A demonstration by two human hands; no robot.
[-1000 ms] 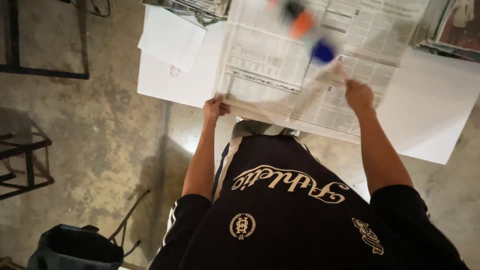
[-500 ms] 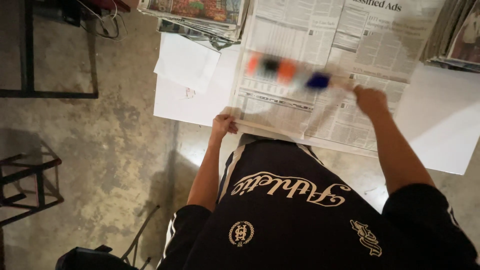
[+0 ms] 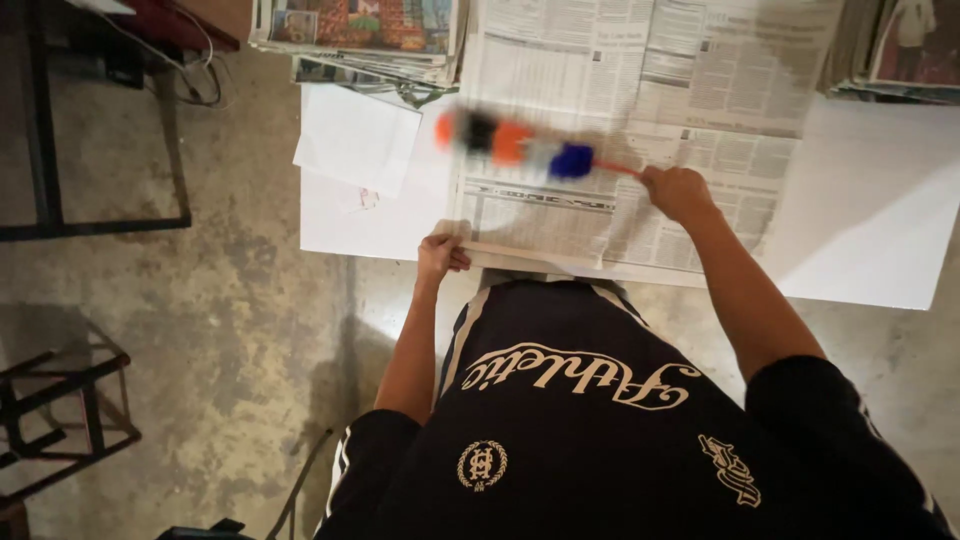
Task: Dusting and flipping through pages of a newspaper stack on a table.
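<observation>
Head view, looking down past a black shirt (image 3: 600,430) to a white table (image 3: 880,240). An open newspaper (image 3: 690,120) lies flat across the table, its near edge just over the table's front edge. The right hand (image 3: 678,190) is closed in a fist round the thin red handle of a duster (image 3: 520,142), whose banded orange, black, white and blue head is blurred and lies over the left half of the paper, pointing away to the person's left. The left hand (image 3: 440,250) pinches the paper's near left corner, fingers curled over the edge and thumb beneath as far as can be seen, pinning the sheet to the table. A loose white sheet (image 3: 355,135) lies on the table just beside the newspaper, to its left; stacks of papers (image 3: 360,30) sit at the far left and far right of the table. Judged from the duster's place, the sweep is in mid course over the left pages; the pictures give no means of telling which part of the sheet is already brushed, as no dust or debris shows. The right pages beyond the fist, and the bare table beside them, appear not to be under the brush at this moment. Below is a stained concrete floor (image 3: 220,330).
</observation>
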